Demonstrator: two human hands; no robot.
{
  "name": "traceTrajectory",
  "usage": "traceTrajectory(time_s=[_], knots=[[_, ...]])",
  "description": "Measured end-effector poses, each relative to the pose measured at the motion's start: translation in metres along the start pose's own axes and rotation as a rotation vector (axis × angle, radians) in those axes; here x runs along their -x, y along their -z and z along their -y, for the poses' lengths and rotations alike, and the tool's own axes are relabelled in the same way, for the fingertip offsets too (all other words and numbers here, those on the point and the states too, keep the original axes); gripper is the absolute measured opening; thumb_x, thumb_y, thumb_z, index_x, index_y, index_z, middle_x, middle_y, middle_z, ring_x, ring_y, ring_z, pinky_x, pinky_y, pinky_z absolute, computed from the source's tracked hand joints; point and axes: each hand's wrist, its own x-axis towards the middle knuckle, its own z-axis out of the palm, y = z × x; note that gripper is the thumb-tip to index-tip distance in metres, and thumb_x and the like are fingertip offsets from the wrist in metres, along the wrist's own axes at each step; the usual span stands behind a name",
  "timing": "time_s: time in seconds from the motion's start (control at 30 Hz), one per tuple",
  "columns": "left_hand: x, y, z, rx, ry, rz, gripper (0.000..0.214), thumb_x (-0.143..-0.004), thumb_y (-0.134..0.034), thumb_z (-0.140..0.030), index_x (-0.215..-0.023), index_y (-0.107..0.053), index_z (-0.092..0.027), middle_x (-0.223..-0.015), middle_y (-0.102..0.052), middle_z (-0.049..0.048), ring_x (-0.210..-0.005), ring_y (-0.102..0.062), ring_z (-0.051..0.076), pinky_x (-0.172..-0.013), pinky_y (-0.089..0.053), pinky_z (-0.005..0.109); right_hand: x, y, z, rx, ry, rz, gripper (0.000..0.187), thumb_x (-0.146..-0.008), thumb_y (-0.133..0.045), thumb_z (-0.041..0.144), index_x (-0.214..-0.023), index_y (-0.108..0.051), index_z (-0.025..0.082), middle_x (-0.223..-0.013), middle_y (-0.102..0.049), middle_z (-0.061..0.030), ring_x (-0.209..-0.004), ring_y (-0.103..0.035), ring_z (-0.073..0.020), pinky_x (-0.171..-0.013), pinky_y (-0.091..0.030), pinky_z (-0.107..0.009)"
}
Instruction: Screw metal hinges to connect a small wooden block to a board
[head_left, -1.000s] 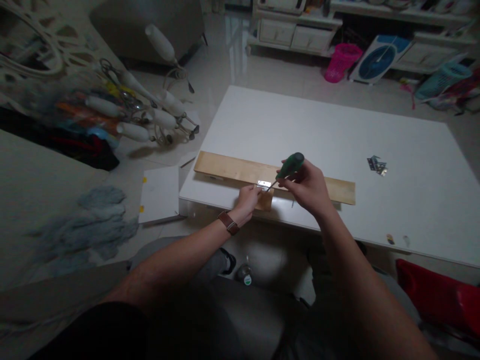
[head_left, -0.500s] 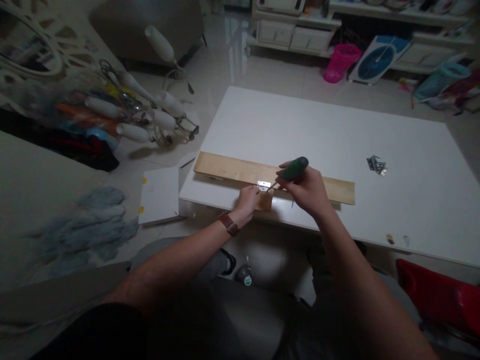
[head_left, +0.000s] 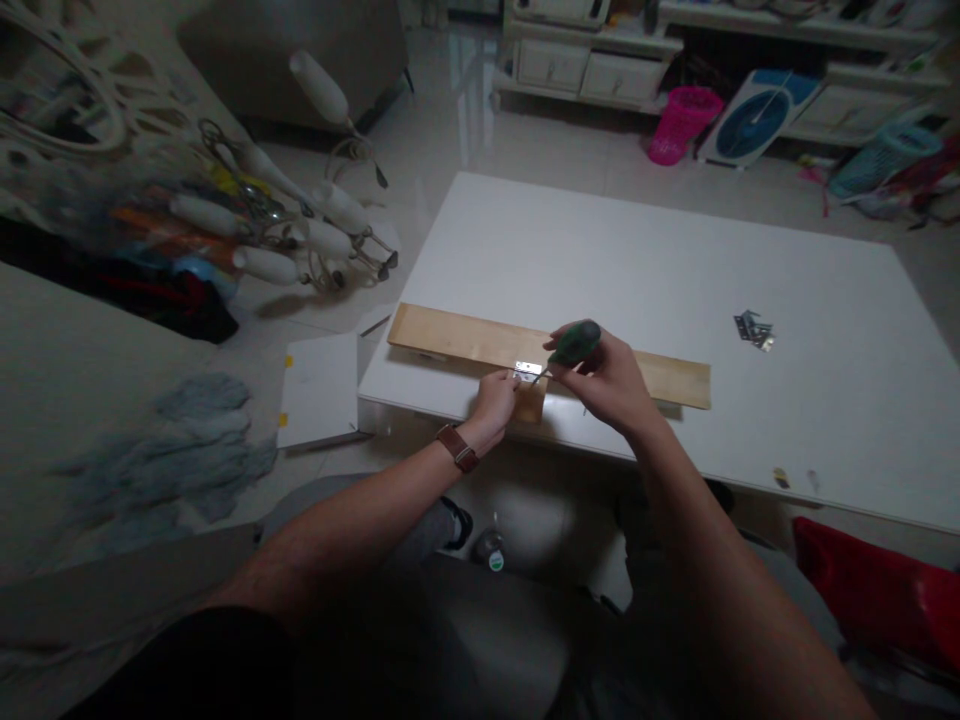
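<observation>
My right hand (head_left: 609,382) grips a screwdriver (head_left: 576,344) by its green handle. The shaft slants down to the left, its tip beside a shiny metal bracket (head_left: 528,370) with holes. That bracket lies where a long wooden board (head_left: 469,336) meets a small wooden piece (head_left: 532,404) at the table's near edge. My left hand (head_left: 495,402), with a brown band at the wrist, is closed at the small piece's left side, fingertips against it and the bracket. Exactly what the fingertips pinch is partly hidden.
Several metal brackets (head_left: 754,329) lie in a pile on the white table (head_left: 637,270). Small bits (head_left: 781,478) rest near its front edge. On the floor to the left are a white panel (head_left: 319,390) and a lamp (head_left: 330,240). A red object (head_left: 874,590) stands at lower right.
The screwdriver handle has shifted slightly left and down with my right hand. My left hand, the board and the bracket stay in place.
</observation>
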Motion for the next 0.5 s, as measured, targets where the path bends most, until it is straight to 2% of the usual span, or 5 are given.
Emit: traceTrajectory(time_s=[0.07,0.13,0.3,0.5], knots=[[0.001,0.0,-0.001,-0.009,0.0,-0.003,0.011,-0.074,-0.061,-0.021,-0.067,-0.068,-0.017,-0.069,-0.066,0.0027,-0.071,-0.053,0.018,-0.07,-0.037,0.03,0.0,0.003,0.001,-0.019,0.006,0.058,0.021,-0.078,-0.071,0.029,-0.099,-0.072,0.023,-0.092,-0.077,-0.004,-0.079,-0.069,-0.0212,-0.064,-0.051,-0.035],[0.001,0.0,-0.002,-0.014,-0.003,0.003,0.011,-0.074,-0.061,-0.021,-0.066,-0.067,-0.017,-0.068,-0.065,0.0022,-0.07,-0.052,0.018,-0.069,-0.035,0.03,0.0,0.003,0.0,-0.015,0.013,0.054,0.017,-0.078,-0.071,0.026,-0.094,-0.072,0.023,-0.085,-0.075,-0.003,-0.078,-0.07,-0.0217,-0.066,-0.052,-0.036],[0.001,0.0,-0.001,-0.012,-0.005,0.012,0.01,-0.073,-0.063,-0.024,-0.067,-0.067,-0.017,-0.071,-0.067,0.0038,-0.073,-0.054,0.019,-0.07,-0.036,0.031,0.001,-0.006,-0.005,0.027,0.048,-0.107,0.012,-0.078,-0.077,0.031,-0.084,-0.069,0.024,-0.081,-0.072,-0.0018,-0.069,-0.064,-0.0195,-0.066,-0.052,-0.037],[0.001,0.001,0.0,-0.005,-0.007,0.017,0.008,-0.07,-0.063,-0.022,-0.067,-0.068,-0.018,-0.073,-0.068,0.004,-0.073,-0.056,0.019,-0.073,-0.04,0.031,0.003,-0.011,-0.007,0.224,0.059,-0.237,0.027,-0.078,-0.083,0.041,-0.073,-0.062,0.024,-0.071,-0.065,-0.0015,-0.065,-0.059,-0.0199,-0.066,-0.048,-0.038]])
